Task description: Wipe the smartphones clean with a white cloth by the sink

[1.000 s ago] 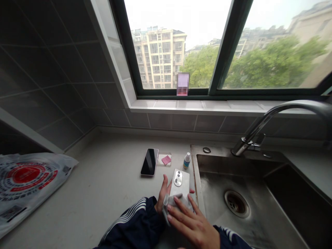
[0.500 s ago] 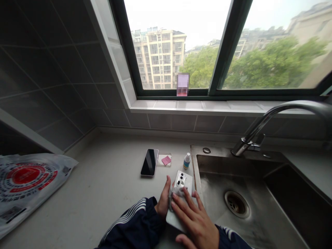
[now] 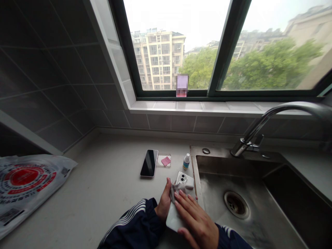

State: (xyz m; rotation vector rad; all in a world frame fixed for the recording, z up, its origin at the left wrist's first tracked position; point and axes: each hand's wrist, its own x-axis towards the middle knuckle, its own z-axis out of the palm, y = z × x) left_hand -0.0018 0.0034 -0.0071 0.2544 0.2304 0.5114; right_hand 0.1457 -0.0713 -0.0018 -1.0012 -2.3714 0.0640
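- one second on, head view: what's changed?
- the grey cloth (image 3: 183, 187) sits higher on the white phone (image 3: 173, 217), leaving its lower back bare. left hand (image 3: 163, 204) grips the phone; right hand (image 3: 195, 218) lies flat on the cloth, fingers straight.
- anything in the way?
- bottle (image 3: 186, 162) just beyond, sink (image 3: 215, 186) close beside the phone.

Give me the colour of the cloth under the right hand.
The cloth is grey; it shows best in the head view.
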